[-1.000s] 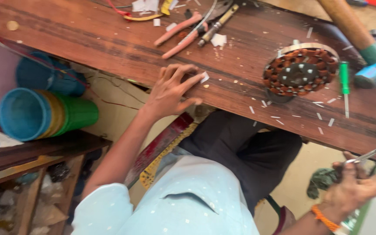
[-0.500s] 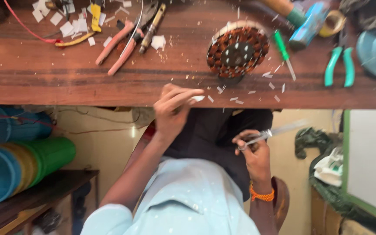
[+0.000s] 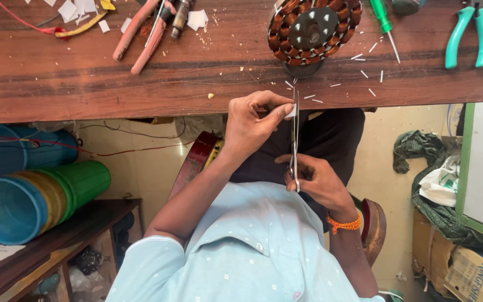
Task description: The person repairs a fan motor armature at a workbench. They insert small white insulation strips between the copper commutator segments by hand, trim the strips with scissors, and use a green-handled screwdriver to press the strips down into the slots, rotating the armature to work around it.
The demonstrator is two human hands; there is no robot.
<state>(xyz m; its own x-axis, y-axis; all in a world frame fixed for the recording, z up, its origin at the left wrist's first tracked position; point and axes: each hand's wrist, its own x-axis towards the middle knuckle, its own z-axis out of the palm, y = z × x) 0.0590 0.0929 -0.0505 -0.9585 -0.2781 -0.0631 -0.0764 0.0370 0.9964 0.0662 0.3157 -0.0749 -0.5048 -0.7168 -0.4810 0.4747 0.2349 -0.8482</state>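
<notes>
Small white paper piece [image 3: 290, 111] pinched between thumb and fingertips of left hand [image 3: 252, 120], just below the near edge of the wooden bench [image 3: 85, 78]. Right hand [image 3: 317, 182] closed round the handles of the scissors [image 3: 294, 140], blades running up to touch the paper. Hands close together, left above right. Copper-wound stator [image 3: 314, 25] on the bench just beyond, white slivers [image 3: 364, 72] scattered beside it. Scissor handles mostly hidden in the fingers; blades' gap too thin to judge. Teal pliers [image 3: 468, 31] cut off at top. Half a second back, hands further apart, scissors pointing sideways away from the left hand
</notes>
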